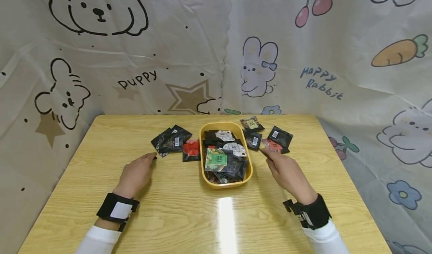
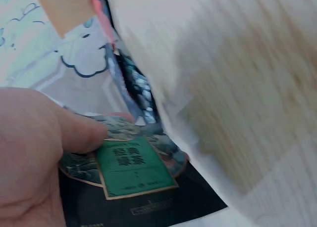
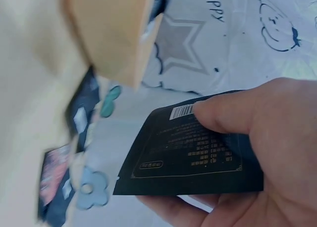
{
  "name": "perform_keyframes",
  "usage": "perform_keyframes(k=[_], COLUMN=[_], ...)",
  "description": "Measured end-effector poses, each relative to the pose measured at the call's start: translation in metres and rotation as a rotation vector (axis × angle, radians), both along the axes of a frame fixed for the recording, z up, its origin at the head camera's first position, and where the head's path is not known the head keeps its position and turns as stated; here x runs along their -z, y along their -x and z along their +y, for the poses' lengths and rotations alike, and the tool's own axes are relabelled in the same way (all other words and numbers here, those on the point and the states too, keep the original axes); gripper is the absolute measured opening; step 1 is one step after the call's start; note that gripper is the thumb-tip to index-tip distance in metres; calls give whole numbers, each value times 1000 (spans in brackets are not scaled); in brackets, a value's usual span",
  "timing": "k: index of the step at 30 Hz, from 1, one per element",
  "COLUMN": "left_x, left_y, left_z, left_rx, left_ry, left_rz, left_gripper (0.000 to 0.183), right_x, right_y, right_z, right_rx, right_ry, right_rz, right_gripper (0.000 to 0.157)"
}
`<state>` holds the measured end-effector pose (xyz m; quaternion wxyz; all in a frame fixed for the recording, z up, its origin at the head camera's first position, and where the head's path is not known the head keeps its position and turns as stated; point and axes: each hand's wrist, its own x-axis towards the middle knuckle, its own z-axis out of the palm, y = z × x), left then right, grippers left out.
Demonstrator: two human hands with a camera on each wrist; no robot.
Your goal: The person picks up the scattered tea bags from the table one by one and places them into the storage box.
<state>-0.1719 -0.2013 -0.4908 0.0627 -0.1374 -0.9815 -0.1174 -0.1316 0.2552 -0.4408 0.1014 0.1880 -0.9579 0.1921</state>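
Observation:
My left hand [image 1: 135,174] pinches a black sachet with a green label [image 2: 138,167], its thumb lying on the printed face. In the head view only a small dark edge of that sachet shows. On the right side of the table, my right hand [image 1: 289,172] grips another black sachet [image 3: 183,153], thumb over its barcode side and fingers underneath. Between the hands stands a yellow basket [image 1: 227,185] heaped with sachets, a green-labelled sachet [image 1: 218,160] lying on top.
Left of the basket lie a small pile of black sachets [image 1: 173,140] and a red-and-black sachet [image 1: 191,149]. Several more lie to its right, among them a black one [image 1: 280,137] and a pink one [image 1: 271,145]. A printed cloth [image 1: 202,51] hangs behind the wooden table [image 1: 182,216].

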Motion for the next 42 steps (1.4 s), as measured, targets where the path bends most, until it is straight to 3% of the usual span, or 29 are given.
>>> perform_keyframes(k=[5,11,17,23,27,30,36,42], left_x=[-12,-26,-37,-46,-53,-60,-71,-69], left_y=[-11,-20,-20,-16,-9,2,31,54], left_z=[11,27,34,39,48,66,109,146], left_rx=[27,109,131,156,183,233,377,489], left_ry=[-69,-100,-116,-130,-112,-97,-83,-72], left_rz=[47,114,149,163,165,188,275,295], left_gripper=[39,40,45,44,44,50,57,52], right_x=[-9,-10,0,13,14,8,-8,-14], right_y=[19,43,69,85,88,81,65,57], right_z=[-18,-40,-60,-72,-73,-61,-38,-26], right_rx=[-93,-179,-222,-294,-296,-245,-126,-106], right_ry=[52,83,55,78,103,134,165,138], right_rz=[72,113,86,20,-51,-86,-43,-12], right_gripper=[38,42,42,41,45,48,50,52])
